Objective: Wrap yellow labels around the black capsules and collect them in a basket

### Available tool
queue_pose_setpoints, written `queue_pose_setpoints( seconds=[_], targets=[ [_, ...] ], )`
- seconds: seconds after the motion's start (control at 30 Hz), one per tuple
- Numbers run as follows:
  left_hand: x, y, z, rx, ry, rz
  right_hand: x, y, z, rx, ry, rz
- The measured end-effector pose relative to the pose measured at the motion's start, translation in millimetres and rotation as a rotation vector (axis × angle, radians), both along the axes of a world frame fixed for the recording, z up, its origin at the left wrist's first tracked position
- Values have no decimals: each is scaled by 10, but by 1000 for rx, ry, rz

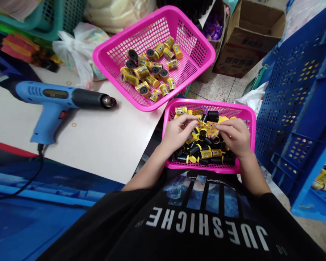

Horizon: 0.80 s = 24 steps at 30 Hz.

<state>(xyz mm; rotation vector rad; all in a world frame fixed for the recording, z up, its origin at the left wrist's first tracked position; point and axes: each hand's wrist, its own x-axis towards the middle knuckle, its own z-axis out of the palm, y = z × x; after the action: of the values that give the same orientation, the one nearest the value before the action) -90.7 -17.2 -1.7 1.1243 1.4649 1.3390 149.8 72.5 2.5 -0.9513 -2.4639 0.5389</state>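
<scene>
My left hand (179, 131) is over the left side of the nearer pink basket (209, 105), thumb and fingertips pinched together. My right hand (235, 136) faces it from the right side, its fingertips also closed. Between the two sets of fingertips is a thin, see-through yellow-orange printed plastic sleeve (210, 127); its outline blurs into the things beneath. Under the hands, the basket holds many small black cylinders (213, 116) with yellow caps, some wrapped in yellow printed film. My palms and the lower fingers hide part of the pile.
A larger pink basket (103, 59) with several yellow-wrapped cylinders (153, 81) stands beyond, tilted. On the white table (103, 137) at left lies a blue heat gun (47, 108). Blue crates (296, 108) rise at right; a cardboard box (241, 54) stands at the back.
</scene>
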Motion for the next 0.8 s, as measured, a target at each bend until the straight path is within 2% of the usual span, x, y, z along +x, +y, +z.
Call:
queue_pose_setpoints(
  seconds=[0.1,0.13,0.2,0.3,0.4,0.47,0.63,0.7,0.8],
  targets=[
    [213,36,50,-95,-401,-174,-19,-105,36,-37,153,25],
    [269,52,61,-108,-476,-191,-44,-133,38,-61,188,10],
    [347,79,75,-122,-534,-147,-119,-185,37,-148,304,-74],
    [409,98,73,-112,-502,0,-269,-265,32,-477,527,-182],
    [427,92,68,-107,-440,57,-391,-295,37,-789,578,-171],
    [398,88,75,-125,-390,3,-413,-253,58,-866,551,-134],
    [224,147,148,-124,-243,-280,-330,-29,166,-989,407,37],
    [205,204,178,-101,-262,-323,-329,31,197,-1014,448,16],
    [276,293,183,-54,-354,-288,-378,58,206,-1016,610,-84]
  ],
)
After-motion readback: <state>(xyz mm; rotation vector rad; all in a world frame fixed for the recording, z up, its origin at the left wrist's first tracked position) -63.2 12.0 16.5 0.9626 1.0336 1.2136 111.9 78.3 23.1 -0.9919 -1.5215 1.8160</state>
